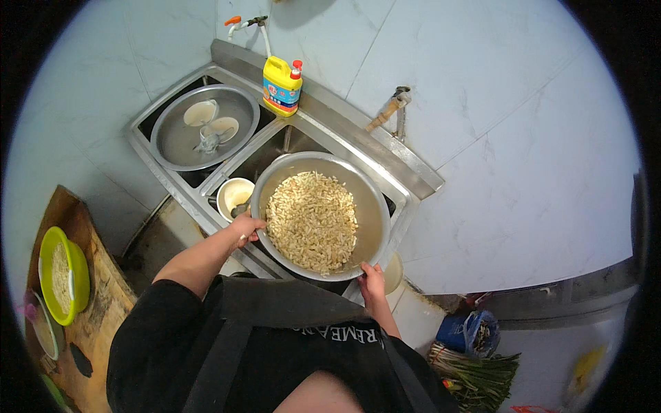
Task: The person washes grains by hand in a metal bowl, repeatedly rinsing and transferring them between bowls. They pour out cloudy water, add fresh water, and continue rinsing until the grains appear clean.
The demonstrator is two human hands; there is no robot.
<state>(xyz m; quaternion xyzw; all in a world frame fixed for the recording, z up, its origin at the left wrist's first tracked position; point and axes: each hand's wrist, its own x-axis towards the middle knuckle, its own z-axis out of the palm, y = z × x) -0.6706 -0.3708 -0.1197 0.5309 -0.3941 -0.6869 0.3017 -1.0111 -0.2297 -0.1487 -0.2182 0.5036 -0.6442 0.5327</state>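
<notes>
A wide metal basin (373, 222) is over the right bowl of the stainless steel sink (330, 139). Inside it lies a heap of pale, chopped pieces (312, 222), perhaps a vegetable. My left hand (245, 229) grips the rim on the left side, with a small pale bit stuck to it. At the lower right of the rim, my right hand (373, 281) has its fingers over the edge. Close by my left hand stands a white bowl (235, 193) with a dark object at its edge. Whether the basin rests on the sink cannot be seen.
Another metal basin (170, 129) holds water, bowls and a scouring pad in the left sink. A yellow detergent jug (281, 85) stands on the divider; a tap (384, 113) juts from the wall. A wooden table (98, 289) bears a green basin (80, 279). Green onions (480, 379) lie lower right.
</notes>
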